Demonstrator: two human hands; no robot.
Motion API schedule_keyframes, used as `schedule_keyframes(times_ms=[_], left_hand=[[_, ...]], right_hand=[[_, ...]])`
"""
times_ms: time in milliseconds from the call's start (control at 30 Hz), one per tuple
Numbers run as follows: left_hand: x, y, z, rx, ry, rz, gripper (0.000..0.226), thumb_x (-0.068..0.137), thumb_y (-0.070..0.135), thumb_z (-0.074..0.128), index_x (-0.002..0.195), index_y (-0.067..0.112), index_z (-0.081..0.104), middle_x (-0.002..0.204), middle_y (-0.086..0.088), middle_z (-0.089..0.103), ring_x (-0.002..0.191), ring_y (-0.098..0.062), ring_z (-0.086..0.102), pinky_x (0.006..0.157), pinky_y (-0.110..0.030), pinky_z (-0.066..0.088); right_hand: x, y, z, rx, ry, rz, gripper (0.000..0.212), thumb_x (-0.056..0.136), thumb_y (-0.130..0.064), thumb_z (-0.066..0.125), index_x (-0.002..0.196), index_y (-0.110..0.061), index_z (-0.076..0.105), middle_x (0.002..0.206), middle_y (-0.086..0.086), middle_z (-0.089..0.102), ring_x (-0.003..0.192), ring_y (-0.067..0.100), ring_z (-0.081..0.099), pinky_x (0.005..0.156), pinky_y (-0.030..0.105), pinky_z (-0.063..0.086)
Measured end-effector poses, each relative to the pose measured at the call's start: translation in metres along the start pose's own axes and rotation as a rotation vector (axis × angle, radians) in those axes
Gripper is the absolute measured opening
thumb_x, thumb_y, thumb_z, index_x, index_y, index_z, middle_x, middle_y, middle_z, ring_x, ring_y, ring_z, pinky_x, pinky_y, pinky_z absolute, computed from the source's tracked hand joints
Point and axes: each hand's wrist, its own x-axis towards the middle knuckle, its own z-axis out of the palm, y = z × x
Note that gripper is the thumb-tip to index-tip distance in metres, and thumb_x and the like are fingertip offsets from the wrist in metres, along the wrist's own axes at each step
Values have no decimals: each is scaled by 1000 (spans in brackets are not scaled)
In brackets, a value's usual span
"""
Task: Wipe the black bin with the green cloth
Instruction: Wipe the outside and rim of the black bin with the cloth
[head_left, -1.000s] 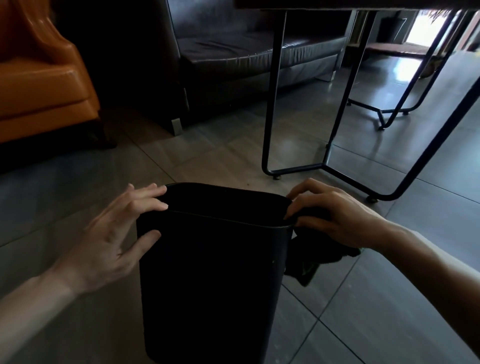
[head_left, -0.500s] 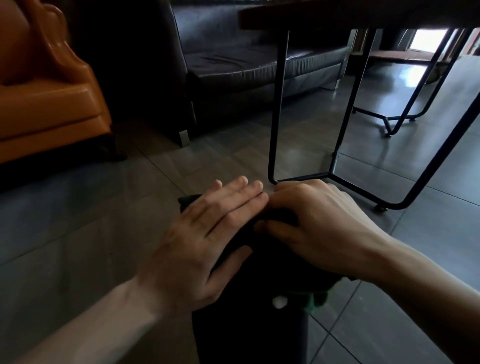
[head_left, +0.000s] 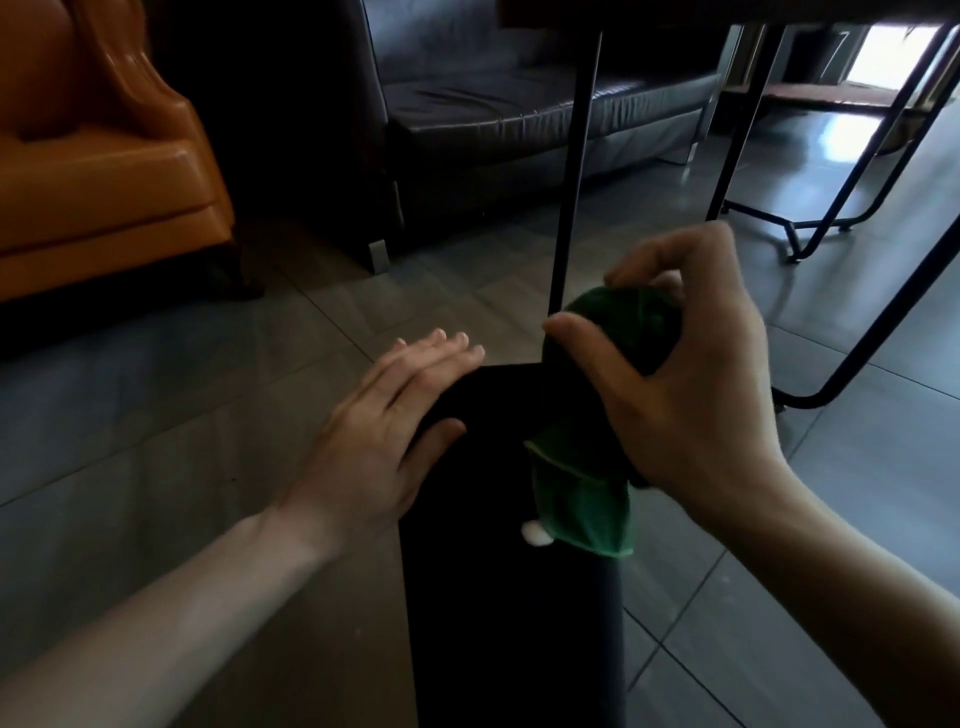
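Observation:
The black bin (head_left: 509, 597) stands on the tiled floor in front of me, seen narrow side on, its top partly hidden by my hands. My left hand (head_left: 379, 441) lies flat on the bin's top left edge, fingers together and stretched out, thumb against the side. My right hand (head_left: 691, 395) is lifted above the bin's right top and grips the bunched green cloth (head_left: 587, 499). One end of the cloth bulges between my thumb and fingers; the other hangs down against the bin's side, with a small white tag at its lower left.
An orange armchair (head_left: 104, 171) stands at the left. A dark sofa (head_left: 519, 119) is behind. Black metal table legs (head_left: 571, 171) rise just beyond the bin and slant to the right. Grey floor tiles (head_left: 156, 395) surround the bin.
My right hand has lifted off the bin's top with the green cloth bunched in it. My left hand has slid left and stays flat on the bin. The bin was turned a second ago.

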Motion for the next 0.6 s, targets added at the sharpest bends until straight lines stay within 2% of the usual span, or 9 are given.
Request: schedule_keyframes(times_ms=[67, 167, 233, 300, 333, 400, 433, 500, 600], left_hand=[[5, -3, -1, -34, -18, -19, 48, 106, 31, 50, 151, 18, 49, 157, 4, 49, 153, -11, 37, 128, -40, 27], [10, -4, 0, -62, -30, -34, 45, 106, 30, 50, 150, 22, 50, 155, 8, 50, 152, -9, 36, 129, -38, 25], [11, -6, 2, -79, -33, -53, 44, 105, 28, 51, 149, 21, 51, 154, 8, 51, 152, -9, 37, 129, -41, 26], [12, -9, 2, -87, -35, -73, 44, 105, 27, 51, 149, 22, 51, 153, 8, 52, 152, -10, 38, 128, -43, 26], [13, -12, 1, -89, -37, -82, 44, 105, 28, 51, 148, 22, 51, 153, 8, 52, 152, -10, 38, 128, -44, 27], [12, -15, -1, -94, -40, -99, 43, 105, 30, 50, 148, 24, 51, 152, 8, 52, 151, -9, 38, 127, -45, 27], [12, -16, -2, -99, -40, -105, 43, 105, 30, 50, 148, 25, 51, 152, 9, 53, 151, -9, 38, 127, -45, 27], [12, -17, -1, -105, -41, -114, 42, 105, 31, 51, 148, 26, 50, 152, 10, 52, 151, -9, 38, 127, -45, 27], [15, -17, -1, -109, -52, -131, 42, 105, 32, 51, 147, 26, 50, 151, 11, 52, 151, -8, 38, 127, -45, 27]], right_hand=[[-13, 5, 12, 15, 78, -55, 39, 85, -30, 82, 100, -11, 50, 100, 7, 56, 85, 18, 55, 76, 18, 48], [-46, 14, 32, -24, -77, -110, 36, 87, -25, 82, 97, 0, 58, 103, 11, 55, 90, 15, 53, 80, 14, 43], [-63, 22, 32, -65, -231, -203, 36, 92, -32, 80, 103, -1, 65, 112, 11, 61, 101, 21, 60, 89, 26, 50], [-72, 31, 23, -146, -370, -306, 40, 98, -40, 71, 119, -7, 69, 132, 8, 63, 129, 23, 58, 111, 45, 46], [-75, 34, 17, -189, -442, -343, 42, 101, -43, 65, 129, -12, 68, 145, 5, 59, 145, 24, 48, 120, 56, 36], [-81, 38, 5, -222, -565, -380, 42, 104, -40, 57, 141, -22, 63, 165, 3, 42, 160, 27, 24, 125, 68, 21], [-84, 41, 0, -212, -605, -387, 41, 103, -36, 57, 143, -25, 62, 170, 5, 33, 162, 28, 19, 125, 67, 23], [-90, 45, -7, -198, -637, -392, 38, 103, -29, 59, 140, -28, 65, 173, 12, 23, 161, 27, 22, 125, 58, 31], [-102, 49, -11, -254, -648, -430, 36, 104, -24, 60, 138, -33, 66, 172, 17, 24, 157, 29, 32, 119, 52, 41]])
